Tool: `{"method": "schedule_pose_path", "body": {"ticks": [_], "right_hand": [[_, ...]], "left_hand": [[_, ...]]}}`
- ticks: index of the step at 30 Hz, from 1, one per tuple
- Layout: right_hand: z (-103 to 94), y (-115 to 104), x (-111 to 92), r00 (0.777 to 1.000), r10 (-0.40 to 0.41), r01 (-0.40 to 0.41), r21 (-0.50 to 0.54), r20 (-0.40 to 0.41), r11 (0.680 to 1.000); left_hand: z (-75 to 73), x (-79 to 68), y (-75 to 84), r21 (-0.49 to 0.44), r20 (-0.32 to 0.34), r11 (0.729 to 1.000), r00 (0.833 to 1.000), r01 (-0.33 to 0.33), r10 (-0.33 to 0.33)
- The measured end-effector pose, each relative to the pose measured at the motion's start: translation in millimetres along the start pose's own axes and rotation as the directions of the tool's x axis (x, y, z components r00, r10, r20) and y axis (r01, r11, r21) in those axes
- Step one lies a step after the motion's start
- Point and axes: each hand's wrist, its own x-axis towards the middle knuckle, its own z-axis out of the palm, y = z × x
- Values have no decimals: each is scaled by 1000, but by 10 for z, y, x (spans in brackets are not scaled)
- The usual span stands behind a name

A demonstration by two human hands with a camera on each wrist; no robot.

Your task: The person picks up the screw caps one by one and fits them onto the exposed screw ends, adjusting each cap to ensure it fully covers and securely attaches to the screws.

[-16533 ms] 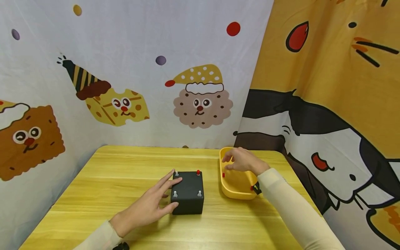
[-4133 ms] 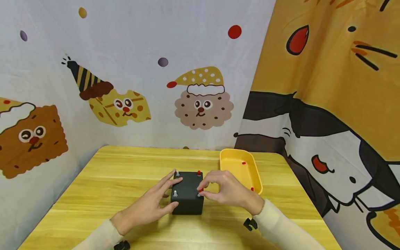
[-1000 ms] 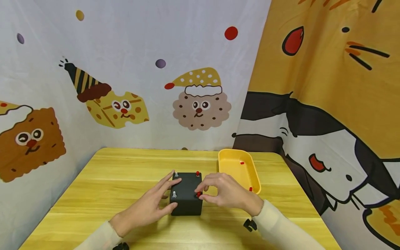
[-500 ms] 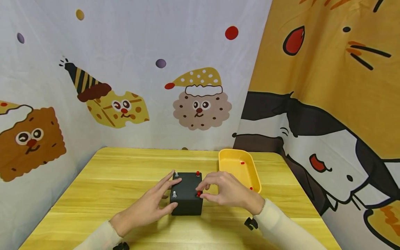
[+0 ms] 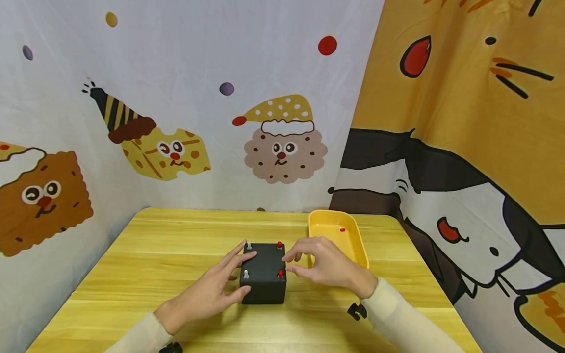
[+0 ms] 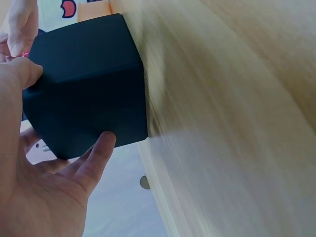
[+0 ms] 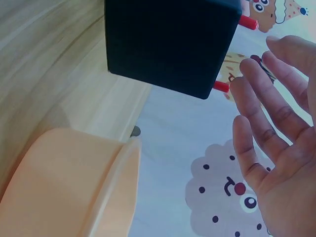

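Observation:
A black box (image 5: 264, 289) sits on the table with a toggle switch at each top corner. Its two left switches are bare metal, the near one (image 5: 246, 274) and the far one (image 5: 249, 246). Red caps cover the two right switches, the near cap (image 5: 280, 274) and the far cap (image 5: 279, 244). My left hand (image 5: 200, 294) holds the box from its left side, thumb on the front and fingers over the top and back. Just right of the near red cap, my right hand (image 5: 328, 264) hovers with loosely bent fingers apart, holding nothing, as the right wrist view shows.
Behind my right hand stands a yellow tray (image 5: 326, 229), partly covered by that hand, with a loose red cap (image 5: 342, 230) inside. The wooden table (image 5: 145, 260) meets a cartoon-printed curtain (image 5: 185, 59) at its back and right.
My right hand placed the near right cap over these seconds and has now let go, drawing slightly right and up. That switch was bare in the oldest frame. The left hand stays put.

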Motion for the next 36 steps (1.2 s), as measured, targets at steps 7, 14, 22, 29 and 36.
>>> {"method": "schedule_pose_path", "body": {"ticks": [7,14,22,29,36], "right_hand": [[-57,59,-10,998,55,-55,-4,-29,998],[-86,142,-27,995,89,-91,-45,-50,995],[-162,252,-34,993,87,-94,-94,-82,991],[-245,383,-40,984,165,-173,-138,-69,975],[-329,536,-53,981,180,-191,-183,-75,964]], "left_hand": [[7,-2,-11,-3,-4,1000,1000,1,-1],[22,-4,-19,9,-11,1000,1000,3,-3],[12,-5,-27,1,6,1000,1000,18,-18],[11,-1,-25,5,4,1000,1000,0,0],[11,2,-21,10,4,1000,1000,-8,8]]}}
